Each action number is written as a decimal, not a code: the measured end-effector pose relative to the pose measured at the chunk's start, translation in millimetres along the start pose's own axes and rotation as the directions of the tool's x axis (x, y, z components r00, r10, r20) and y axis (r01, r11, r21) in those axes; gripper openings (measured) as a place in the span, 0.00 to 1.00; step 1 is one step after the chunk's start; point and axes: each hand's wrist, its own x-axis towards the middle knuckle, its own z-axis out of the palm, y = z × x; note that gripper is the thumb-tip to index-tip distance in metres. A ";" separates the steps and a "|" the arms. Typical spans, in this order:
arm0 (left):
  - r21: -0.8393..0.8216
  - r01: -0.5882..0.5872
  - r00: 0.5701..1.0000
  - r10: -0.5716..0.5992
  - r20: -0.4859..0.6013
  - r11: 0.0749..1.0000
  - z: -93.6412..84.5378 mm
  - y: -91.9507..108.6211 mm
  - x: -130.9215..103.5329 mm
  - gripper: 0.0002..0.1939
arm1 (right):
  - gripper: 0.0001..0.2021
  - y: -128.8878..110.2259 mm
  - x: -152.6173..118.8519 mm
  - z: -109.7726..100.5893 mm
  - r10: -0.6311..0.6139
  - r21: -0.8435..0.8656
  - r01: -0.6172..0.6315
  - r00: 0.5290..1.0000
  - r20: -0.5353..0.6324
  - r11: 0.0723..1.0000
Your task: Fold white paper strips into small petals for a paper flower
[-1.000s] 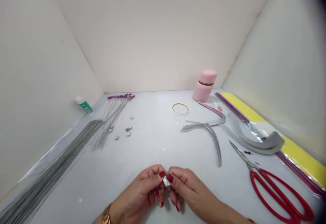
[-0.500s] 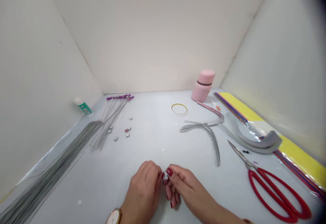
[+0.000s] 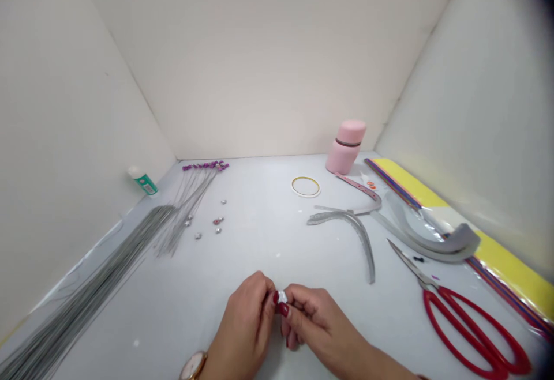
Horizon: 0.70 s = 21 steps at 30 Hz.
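Observation:
Near the front middle of the table, my left hand (image 3: 251, 313) and my right hand (image 3: 318, 322) meet fingertip to fingertip. Pinched between them is a small silver folded star (image 3: 282, 297), its lower part covered by my fingers. Both hands are closed, thumbs pressing at its sides. To the left lie several small silver stars (image 3: 198, 236), and a pinkish one (image 3: 216, 222) sits among them. Grey paper strips (image 3: 366, 241), curved, rest to the right of my hands.
Red-handled scissors (image 3: 470, 316) lie at the right, beside packs of coloured paper (image 3: 502, 259). Grey wires (image 3: 112, 259) and purple-tipped stems (image 3: 203, 166) spread at left, near a glue stick (image 3: 145, 183). A tape ring (image 3: 305, 195) and pink flask (image 3: 343, 155) stand further back.
My right thumb has moved down and my right index finger has shifted, so more of the silver star shows above the fingertips. Both hands still hold it in nearly the same place.

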 end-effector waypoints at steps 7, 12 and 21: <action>0.108 -0.082 0.996 0.077 0.045 0.991 -1.9 -2.3 1.3 0.09 | 0.15 -1.2 1.7 -1.4 0.033 -0.005 -0.034 0.999 -0.016 0.999; -0.014 -0.017 0.996 0.018 0.087 1.000 -1.9 1.1 0.2 0.09 | 0.15 -2.8 0.9 -4.1 0.081 0.015 -0.080 0.996 -0.028 0.997; -0.441 0.308 0.941 -0.204 0.269 0.843 -0.4 2.2 3.9 0.12 | 0.17 -6.1 2.5 -11.8 0.141 0.127 -0.148 0.988 0.058 0.981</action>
